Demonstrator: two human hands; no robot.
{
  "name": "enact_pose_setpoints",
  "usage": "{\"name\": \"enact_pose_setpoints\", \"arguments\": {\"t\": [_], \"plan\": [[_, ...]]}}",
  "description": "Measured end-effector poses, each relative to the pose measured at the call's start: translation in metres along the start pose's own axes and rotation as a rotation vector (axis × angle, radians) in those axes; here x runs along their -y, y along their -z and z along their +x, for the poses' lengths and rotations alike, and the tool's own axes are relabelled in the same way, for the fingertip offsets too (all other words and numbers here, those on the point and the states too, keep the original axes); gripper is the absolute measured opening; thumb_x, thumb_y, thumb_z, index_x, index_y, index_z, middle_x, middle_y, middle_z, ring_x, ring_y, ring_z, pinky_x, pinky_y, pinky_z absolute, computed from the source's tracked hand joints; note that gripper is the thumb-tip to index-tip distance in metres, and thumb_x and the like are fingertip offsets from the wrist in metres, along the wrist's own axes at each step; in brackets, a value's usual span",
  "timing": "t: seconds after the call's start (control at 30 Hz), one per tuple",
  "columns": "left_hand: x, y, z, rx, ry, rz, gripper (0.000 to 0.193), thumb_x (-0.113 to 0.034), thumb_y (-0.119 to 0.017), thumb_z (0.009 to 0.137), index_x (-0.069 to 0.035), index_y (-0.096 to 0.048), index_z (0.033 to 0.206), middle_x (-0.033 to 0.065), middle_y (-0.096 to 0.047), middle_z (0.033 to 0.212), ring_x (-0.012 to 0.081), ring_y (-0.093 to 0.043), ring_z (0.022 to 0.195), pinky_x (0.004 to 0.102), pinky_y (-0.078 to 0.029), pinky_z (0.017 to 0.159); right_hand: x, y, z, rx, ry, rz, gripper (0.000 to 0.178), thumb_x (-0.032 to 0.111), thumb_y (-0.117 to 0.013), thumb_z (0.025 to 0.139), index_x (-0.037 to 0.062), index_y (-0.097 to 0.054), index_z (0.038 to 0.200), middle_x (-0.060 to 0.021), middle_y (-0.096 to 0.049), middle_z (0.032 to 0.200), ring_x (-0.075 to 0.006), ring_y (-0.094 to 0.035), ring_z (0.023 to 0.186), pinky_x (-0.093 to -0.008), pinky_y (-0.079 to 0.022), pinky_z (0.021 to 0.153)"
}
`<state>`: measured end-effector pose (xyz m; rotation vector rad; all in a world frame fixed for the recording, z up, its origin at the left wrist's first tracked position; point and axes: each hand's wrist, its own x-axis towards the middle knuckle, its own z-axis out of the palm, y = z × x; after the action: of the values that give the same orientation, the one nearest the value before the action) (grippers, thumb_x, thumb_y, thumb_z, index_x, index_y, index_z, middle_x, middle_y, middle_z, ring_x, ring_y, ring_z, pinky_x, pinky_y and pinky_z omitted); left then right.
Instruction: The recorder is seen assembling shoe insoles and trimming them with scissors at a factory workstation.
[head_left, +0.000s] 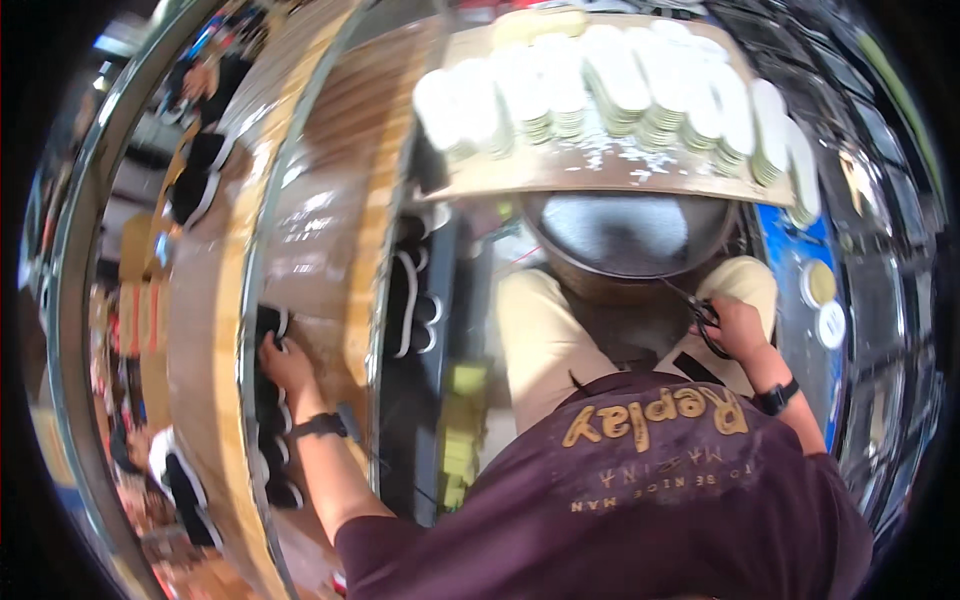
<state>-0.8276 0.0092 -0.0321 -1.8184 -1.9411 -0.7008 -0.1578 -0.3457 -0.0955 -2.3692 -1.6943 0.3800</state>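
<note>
My left hand (287, 367) reaches out to the wooden conveyor rack on the left, its fingers closed around the edge of a black shoe (268, 320) with a white sole. More black shoes (275, 465) sit in a row just below that hand, partly hidden by the wrist and rack edge. Over my right thigh, my right hand (737, 328) grips a pair of black-handled scissors (707, 318), fingers through the loops. Their blades point away, up and left, toward the rim of a round dark basin (630, 235) in front of my knees.
Stacks of white insoles (620, 75) cover a board (600, 170) above the basin. Black shoes (403, 300) stand on a lower shelf. Round containers (820, 284) rest on a blue surface (795, 240) at right. Another person's hand (198, 82) shows at far left.
</note>
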Motion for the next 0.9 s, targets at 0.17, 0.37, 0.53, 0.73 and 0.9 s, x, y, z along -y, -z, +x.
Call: {"name": "enact_pose_setpoints", "arguments": {"t": [0.17, 0.37, 0.53, 0.73, 0.9], "plan": [[-0.257, -0.063, -0.063, 0.272, -0.397, -0.595, 0.032, -0.004, -0.061, 0.076, -0.002, -0.063, 0.108, 0.0182, -0.063, 0.104, 0.0360, -0.057, 0.100, 0.0446, -0.044, 0.090, -0.012, 0.014, -0.015, -0.006, -0.206, 0.007, 0.052, 0.054, -0.073, 0.071, 0.0048, -0.060, 0.077, -0.0169, -0.064, 0.074, -0.0379, -0.062, 0.074, -0.0451, -0.049, 0.066], [-0.454, -0.096, -0.140, 0.433, -0.673, -0.823, 0.038, -0.015, -0.060, 0.086, -0.002, -0.058, 0.121, 0.0199, -0.053, 0.127, 0.0369, -0.047, 0.120, 0.0431, -0.038, 0.103, -0.039, 0.018, -0.054, -0.096, -0.423, -0.006, 0.038, 0.039, -0.072, 0.073, 0.0039, -0.060, 0.081, -0.0180, -0.065, 0.078, -0.0375, -0.064, 0.077, -0.0451, -0.051, 0.069], [-0.541, -0.130, -0.131, 0.627, -0.630, -0.764, 0.046, -0.021, -0.060, 0.087, 0.001, -0.052, 0.126, 0.0263, -0.046, 0.134, 0.0405, -0.042, 0.126, 0.0439, -0.033, 0.108, -0.085, 0.020, -0.101, -0.076, -0.715, -0.073, 0.026, 0.017, -0.069, 0.071, 0.0032, -0.060, 0.091, -0.0206, -0.067, 0.086, -0.0392, -0.065, 0.082, -0.0463, -0.052, 0.074], [-0.596, -0.151, -0.132, 0.652, -0.534, -0.483, 0.072, -0.039, -0.065, 0.082, 0.004, -0.042, 0.136, 0.0279, -0.035, 0.143, 0.0414, -0.034, 0.132, 0.0459, -0.026, 0.112, -0.160, -0.024, -0.189, 0.077, -1.025, -0.034, 0.022, 0.013, -0.065, 0.071, 0.0030, -0.061, 0.091, -0.0238, -0.066, 0.090, -0.0410, -0.063, 0.090, -0.0476, -0.051, 0.079], [-0.615, -0.139, -0.172, 0.579, -0.733, -0.698, 0.069, -0.035, -0.066, 0.083, 0.004, -0.044, 0.135, 0.0279, -0.038, 0.141, 0.0404, -0.034, 0.132, 0.0489, -0.021, 0.112, -0.170, -0.026, -0.196, 0.125, -1.111, 0.088, 0.025, 0.010, -0.062, 0.074, 0.0016, -0.061, 0.097, -0.0254, -0.066, 0.093, -0.0421, -0.062, 0.094, -0.0484, -0.049, 0.081]]}}
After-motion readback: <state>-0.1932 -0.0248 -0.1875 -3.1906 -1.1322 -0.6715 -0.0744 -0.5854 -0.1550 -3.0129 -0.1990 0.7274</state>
